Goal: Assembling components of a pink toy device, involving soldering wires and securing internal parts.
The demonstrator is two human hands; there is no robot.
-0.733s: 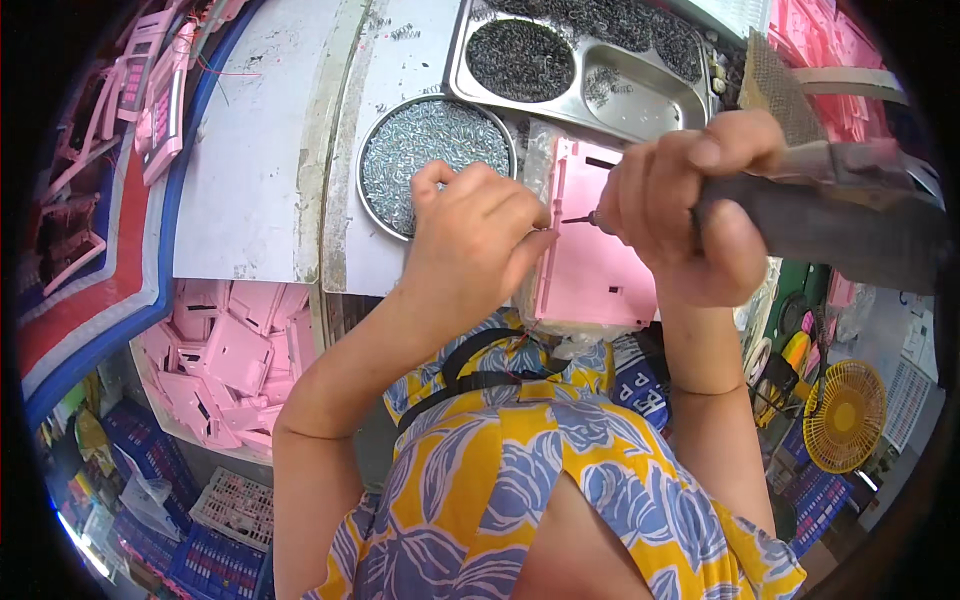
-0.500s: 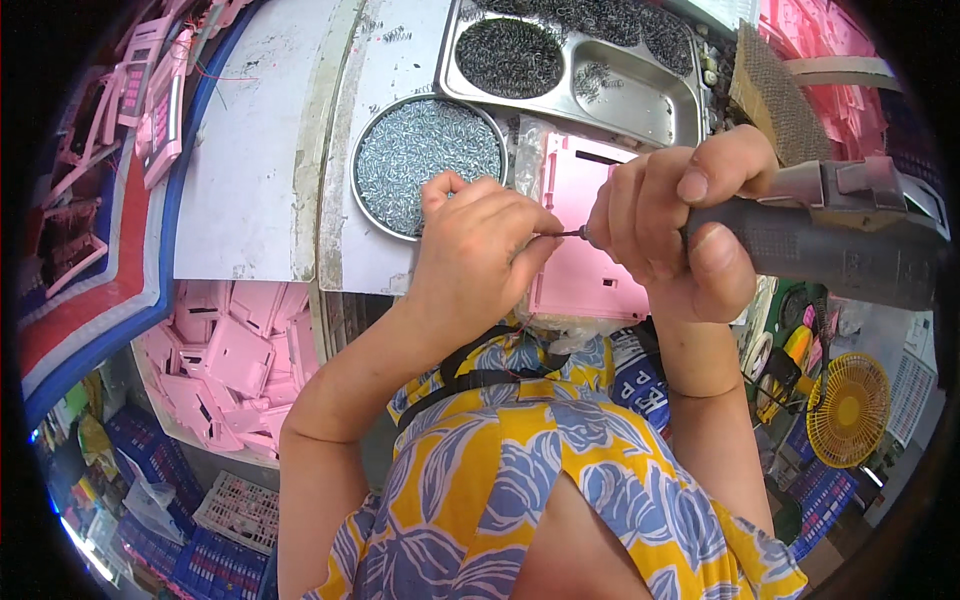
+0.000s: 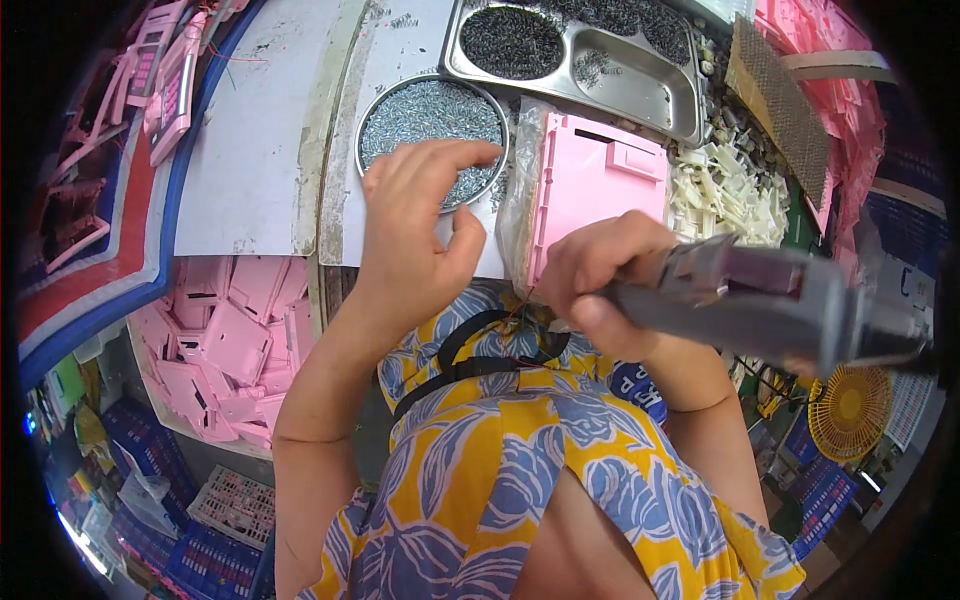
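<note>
My right hand [image 3: 610,285] is wrapped round a dark grey electric screwdriver [image 3: 740,310], its body pointing out to the right. The driver's tip is hidden behind my fingers, over the lower part of a pink plastic panel [image 3: 590,190]. That panel lies flat on the bench and has a dark slot near its far edge. Over the near side of a round metal dish [image 3: 398,103] full of small silvery screws [image 3: 430,118], my left hand [image 3: 415,225] is open, thumb and fingers apart. Nothing shows between them.
Beyond the dish stands a steel compartment tray [image 3: 640,105] with dark springs [image 3: 512,43]. White plastic parts [image 3: 730,195] are heaped right of the panel. A box of pink panels [image 3: 235,340] sits at lower left. A yellow fan [image 3: 850,412] is at the right, cardboard [image 3: 780,90] behind.
My left hand has moved left, away from the driver's bit, and its fingers have spread. My right hand and the screwdriver have come lower and nearer to me, uncovering more of the pink panel.
</note>
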